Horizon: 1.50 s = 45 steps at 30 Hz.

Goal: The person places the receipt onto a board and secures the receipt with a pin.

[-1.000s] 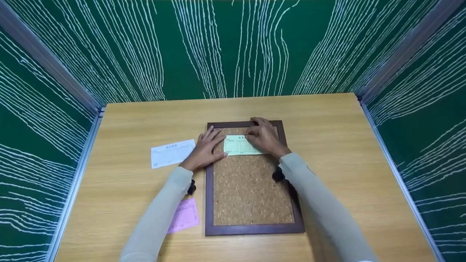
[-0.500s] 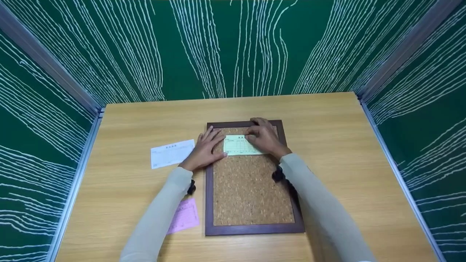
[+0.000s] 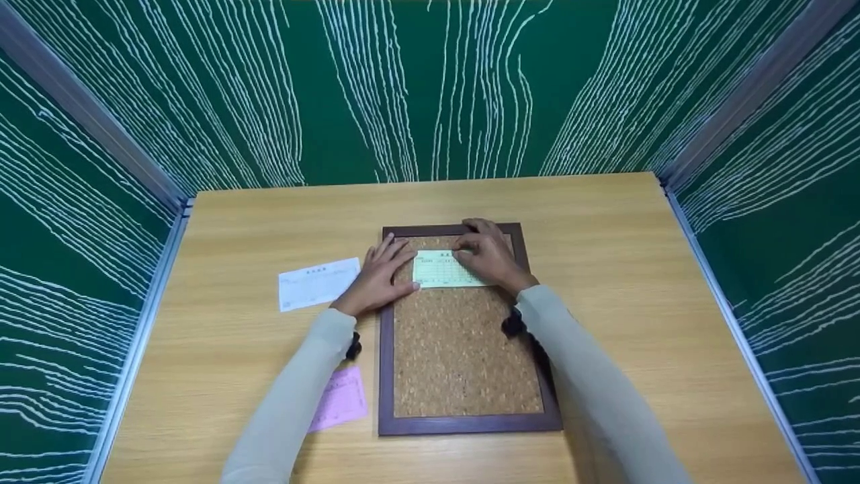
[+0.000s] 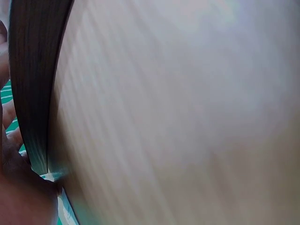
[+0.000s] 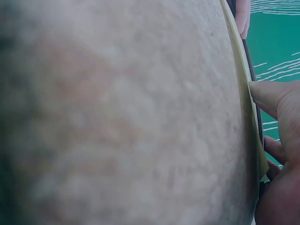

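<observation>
A green printed slip [image 3: 440, 269] lies across the upper part of a cork board [image 3: 467, 356] with a dark brown frame. My left hand [image 3: 383, 279] rests over the board's upper left side with fingers spread, fingertips and thumb at the slip's left edge. Over the slip's right part is my right hand [image 3: 494, 255], its thumb and index fingertip close together at the top edge and the other fingers bent. Whatever may lie between those fingertips is hidden. In the right wrist view the thumb [image 5: 267, 93] touches the slip, seen edge-on.
To the left of the board lies a white printed slip [image 3: 316, 286], partly behind the left hand. A pink printed slip [image 3: 342, 400] lies lower, partly under the left sleeve [image 3: 289, 396]. Green panels with white wavy lines [image 3: 430, 87] enclose the wooden table [image 3: 222, 349].
</observation>
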Available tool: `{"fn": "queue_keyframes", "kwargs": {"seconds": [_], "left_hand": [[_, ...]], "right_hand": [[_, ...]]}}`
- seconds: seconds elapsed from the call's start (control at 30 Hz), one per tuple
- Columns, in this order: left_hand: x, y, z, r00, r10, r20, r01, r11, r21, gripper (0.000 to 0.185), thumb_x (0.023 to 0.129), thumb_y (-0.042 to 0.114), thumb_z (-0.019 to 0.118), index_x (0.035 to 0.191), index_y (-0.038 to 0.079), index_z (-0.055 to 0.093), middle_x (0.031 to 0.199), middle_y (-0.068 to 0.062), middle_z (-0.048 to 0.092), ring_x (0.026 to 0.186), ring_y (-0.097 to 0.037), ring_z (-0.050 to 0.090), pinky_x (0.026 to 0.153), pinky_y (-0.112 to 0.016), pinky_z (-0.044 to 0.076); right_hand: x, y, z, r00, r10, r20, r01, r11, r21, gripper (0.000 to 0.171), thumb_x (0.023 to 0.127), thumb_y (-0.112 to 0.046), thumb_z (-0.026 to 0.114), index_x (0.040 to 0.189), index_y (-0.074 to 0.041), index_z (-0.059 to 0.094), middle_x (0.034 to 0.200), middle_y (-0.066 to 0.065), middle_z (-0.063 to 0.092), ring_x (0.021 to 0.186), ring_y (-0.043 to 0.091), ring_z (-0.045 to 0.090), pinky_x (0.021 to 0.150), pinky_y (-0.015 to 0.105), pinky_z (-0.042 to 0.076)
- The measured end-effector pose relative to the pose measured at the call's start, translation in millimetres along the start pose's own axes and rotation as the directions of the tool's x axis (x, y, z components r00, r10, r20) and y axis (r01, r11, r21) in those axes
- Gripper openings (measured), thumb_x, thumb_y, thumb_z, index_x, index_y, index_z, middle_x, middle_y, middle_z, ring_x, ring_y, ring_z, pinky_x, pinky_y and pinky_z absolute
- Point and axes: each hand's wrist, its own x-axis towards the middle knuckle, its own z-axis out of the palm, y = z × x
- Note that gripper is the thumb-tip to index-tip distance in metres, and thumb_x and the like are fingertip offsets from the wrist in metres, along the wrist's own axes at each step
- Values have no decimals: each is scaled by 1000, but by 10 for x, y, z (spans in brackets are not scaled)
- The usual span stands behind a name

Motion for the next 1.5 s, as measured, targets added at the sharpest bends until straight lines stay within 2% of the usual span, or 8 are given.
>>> {"fn": "queue_keyframes", "kwargs": {"seconds": [0.2,0.43,0.87,1.17,1.5], "left_hand": [[-12,12,-5,1000,-8,4,8,1000,4,79,104,55,69,170,20,44,183,-6,23,172,-28,-4,134,-62,-3],[8,14,8,1000,-17,-3,17,1000,10,80,102,54,71,169,18,46,182,-6,25,172,-28,-2,134,-64,-2],[-3,28,0,1000,-22,-12,22,1000,-6,80,101,54,72,169,20,47,182,-4,25,172,-27,-3,135,-62,-1],[7,21,-5,1000,-22,-6,22,1000,9,81,101,56,71,169,20,46,183,-3,24,172,-27,-4,135,-62,-4],[16,10,-4,1000,-17,5,17,1000,18,80,103,55,70,170,20,45,183,-6,24,172,-28,-4,134,-64,-1]], "right_hand": [[-4,-5,1,1000,17,2,-17,1000,11,8,102,-21,80,107,-19,86,167,11,48,160,35,33,131,63,19],[25,14,10,1000,-19,-4,19,1000,-3,6,101,-21,82,102,-16,86,164,14,52,159,37,35,131,65,17],[28,74,26,998,-55,-19,55,998,3,6,102,-20,81,103,-17,86,162,15,53,156,36,38,129,66,20],[28,48,24,999,-28,-21,28,1000,1,7,102,-22,80,104,-19,86,165,12,51,158,37,35,130,65,19],[-2,-15,-25,999,-38,0,38,999,9,14,103,-21,77,113,-12,83,171,17,42,163,37,29,132,64,18]]}}
